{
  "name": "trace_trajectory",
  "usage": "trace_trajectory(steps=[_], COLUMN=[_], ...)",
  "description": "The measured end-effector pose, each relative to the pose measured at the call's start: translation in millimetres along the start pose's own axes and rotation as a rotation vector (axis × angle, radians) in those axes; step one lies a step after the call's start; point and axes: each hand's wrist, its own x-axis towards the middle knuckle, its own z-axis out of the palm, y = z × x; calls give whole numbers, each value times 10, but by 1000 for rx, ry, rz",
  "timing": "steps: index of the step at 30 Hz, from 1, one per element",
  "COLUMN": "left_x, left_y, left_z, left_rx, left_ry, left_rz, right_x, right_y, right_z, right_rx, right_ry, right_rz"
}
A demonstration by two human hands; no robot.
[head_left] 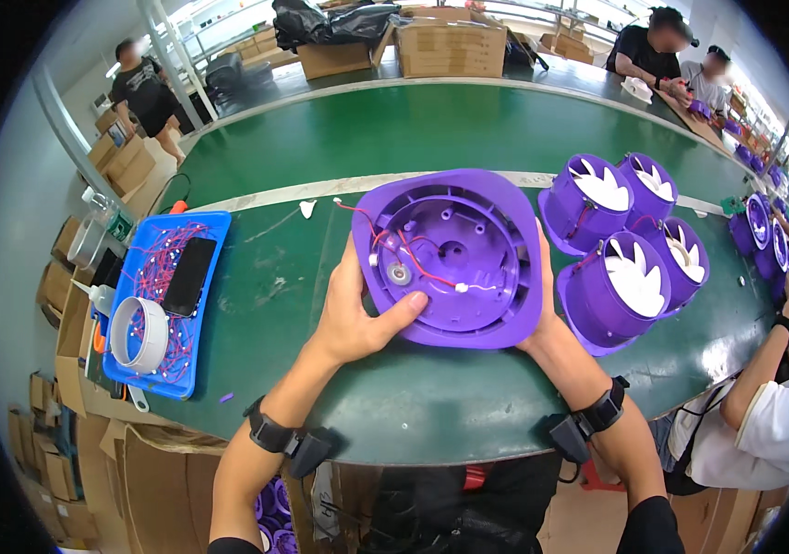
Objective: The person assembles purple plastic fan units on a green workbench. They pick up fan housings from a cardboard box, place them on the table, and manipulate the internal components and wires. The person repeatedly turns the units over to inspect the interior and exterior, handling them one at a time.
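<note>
A purple housing (482, 263), its hollow side turned toward the camera, is held over the green table (367, 406), to the right of the blue tray (211, 294). The side nearer the tray is clamped by the left hand (355, 314), whose thumb is laid over the rim into the hollow. The side away from the tray is gripped by the right hand (548, 305); its fingers are mostly hidden, so their exact placing cannot be told. The two hands are separated by the housing. The hollow is crossed by thin red wires tipped with a white connector (461, 288), and a second small plug (338, 200) is hung out past the rim on the tray side. Farther right from the tray than the housing, four purple fan units (597, 300) with white blades are grouped closely. In the tray, a black slab-like device (188, 277) and a white ring (158, 340) are laid on tangled wires. A clear bottle (110, 214) is placed just left of the tray's far end, and a white scrap (307, 209) is seen between tray and housing. Well right of the tray, beyond the fan units, a co-worker's forearm (764, 360) is seen.
</note>
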Motion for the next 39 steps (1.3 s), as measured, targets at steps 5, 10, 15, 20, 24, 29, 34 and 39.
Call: trace_trajectory(steps=[5,10,15,20,24,29,34,39], left_x=[-12,190,176,116,139,97,151,156], left_y=[-102,-163,19,-18,-50,-164,12,42], left_z=[11,-425,-369,-428,-404,-332,-255,-239], left_rx=[-171,-483,-214,-67,-100,-85,166,462], left_ry=[13,-11,-37,-232,-181,-98,-32,-7], left_rz=[-30,-33,-130,-136,-155,-77,123,355], right_x=[-5,-28,69,6,30,72,69,16], right_y=[4,3,-59,-98,-95,-47,-37,-1], right_z=[9,22,-42,51,-9,-91,-119,-148], right_rx=[-35,-496,-1266,-1398,-1346,-1293,-1214,-1277], right_ry=[81,51,-131,-234,-224,-217,-207,-155], right_rz=[-11,-380,-1080,-1139,-1098,-1060,-931,-771])
